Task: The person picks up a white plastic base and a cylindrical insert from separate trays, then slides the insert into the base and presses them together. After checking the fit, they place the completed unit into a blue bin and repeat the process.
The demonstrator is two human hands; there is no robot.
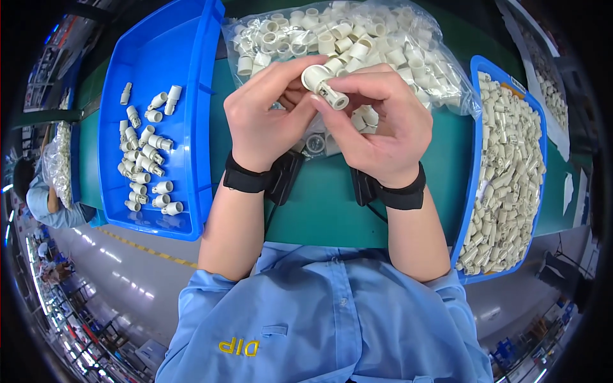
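Observation:
Between my two hands is a white plastic fitting [332,96], tilted, with a wide round collar at its upper left end and a narrower slotted body toward the lower right. My left hand [265,115] is closed around the collar end, with thumb and forefinger against it. The thumb and fingers of my right hand [389,124] pinch the narrower body. Whether collar and body are one piece or two I cannot tell. Just beyond my fingers lies a clear plastic bag [440,89] full of short white plastic sleeves [327,45], spread over the green work surface [319,210].
On the left stands a blue tray [153,60] with several white assembled fittings [150,153]. A blue bin [475,191] at the right is heaped with small white parts [504,185]. Black straps [246,175] circle my wrists. Farther left sits another person [54,207] in blue.

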